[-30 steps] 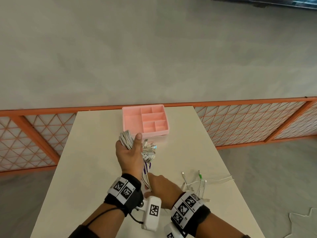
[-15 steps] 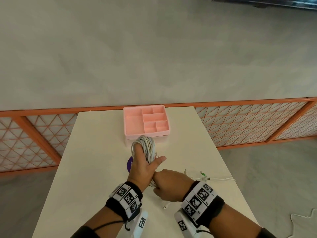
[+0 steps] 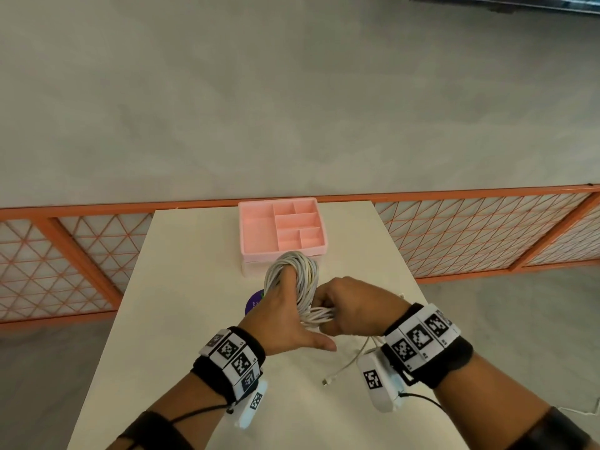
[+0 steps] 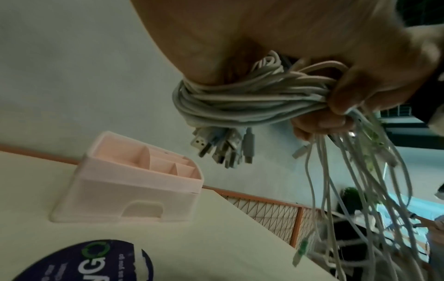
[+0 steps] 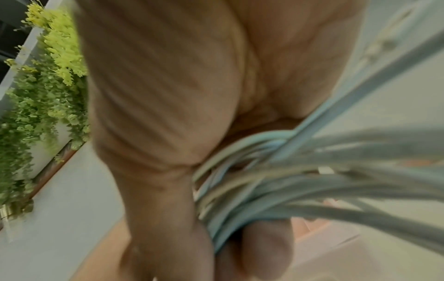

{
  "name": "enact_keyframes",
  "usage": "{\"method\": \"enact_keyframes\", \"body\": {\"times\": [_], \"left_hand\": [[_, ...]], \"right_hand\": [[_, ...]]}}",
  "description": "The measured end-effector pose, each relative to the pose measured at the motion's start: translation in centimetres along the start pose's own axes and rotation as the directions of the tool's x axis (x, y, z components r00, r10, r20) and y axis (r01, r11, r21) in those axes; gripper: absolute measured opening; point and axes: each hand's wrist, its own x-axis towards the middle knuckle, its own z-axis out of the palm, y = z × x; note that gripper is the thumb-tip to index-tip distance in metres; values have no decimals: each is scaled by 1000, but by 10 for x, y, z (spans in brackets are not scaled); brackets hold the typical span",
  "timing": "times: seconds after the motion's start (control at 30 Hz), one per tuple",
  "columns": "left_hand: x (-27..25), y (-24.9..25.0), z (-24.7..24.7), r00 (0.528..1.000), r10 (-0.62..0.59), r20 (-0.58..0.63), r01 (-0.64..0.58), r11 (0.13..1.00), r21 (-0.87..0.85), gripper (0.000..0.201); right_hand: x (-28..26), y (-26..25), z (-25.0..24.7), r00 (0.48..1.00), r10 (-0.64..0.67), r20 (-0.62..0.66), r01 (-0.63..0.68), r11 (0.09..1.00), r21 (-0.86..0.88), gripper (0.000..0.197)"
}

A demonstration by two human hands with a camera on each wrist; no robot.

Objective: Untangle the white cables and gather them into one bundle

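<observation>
Whereas half a second ago the right hand (image 3: 352, 305) sat low beside the left wrist, it has now risen level with the coil and pulled the loose strands across beneath the left hand (image 3: 281, 315), whose thumb has swung out wide toward the person. Only one plug end (image 3: 325, 382) now trails on the counter (image 3: 181, 303), where several strands lay spread before.

Two hands are in view, one pink tray (image 3: 281, 227) with six compartments, one dark round sticker (image 3: 255, 302), and one bundle of white cables (image 3: 296, 271); the separate cables are too many and too close to count.

Wound around the left hand's straight fingers, the cables form a loop held above the counter, just in front of the tray. That hand is spread, fingers extended through the coil. From the left wrist view, the right hand's grip is tight: thumb and curled fingers (image 4: 346, 98) pinch the gathered strands, with plugs (image 4: 216, 150) hanging under the coil and the free tails dropping below the fist.
</observation>
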Motion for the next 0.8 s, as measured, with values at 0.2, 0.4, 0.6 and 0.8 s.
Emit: {"method": "enact_keyframes", "body": {"times": [0.2,0.4,0.6,0.8], "left_hand": [[8,-3,10,976,183,-119,-155,964,215,69],[11,-9,0,977,39,-209,14,969,248,48],[7,-12,-2,985,-170,-43,174,972,155,33],[6,0,5,920,-342,192,381,898,-223,23]], "right_hand": [[4,6,-8,1000,23,8,-23,1000,-17,18],[7,14,1,998,3,-68,-14,986,-169,28],[15,40,5,971,-32,-237,-81,889,-451,13],[32,47,12,887,-142,-440,-137,829,-542,20]]}}
